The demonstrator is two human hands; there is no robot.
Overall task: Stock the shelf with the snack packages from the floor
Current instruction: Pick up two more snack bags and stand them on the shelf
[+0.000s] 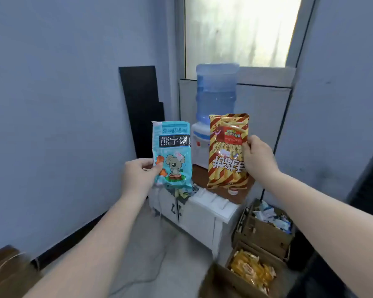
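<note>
Two packs carried: left hand (138, 175) pinched blue pack (172, 153), right hand (257, 158) gripped striped pack (228, 151), before water dispenser (215, 97). Shelf unseen; next, find it.

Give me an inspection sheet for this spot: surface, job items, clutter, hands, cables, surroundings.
Surface: white cabinet with a brown top, carrying a water dispenser.
Job's things: blue bear biscuit package and red-gold striped snack package, both held up in the air.
Clutter: cardboard boxes of packets on the floor.
Grippers: left hand pinches the blue package; right hand grips the striped one.
Cables: thin cord hanging by the cabinet.
Surroundings: blue walls, frosted window, black board.
</note>
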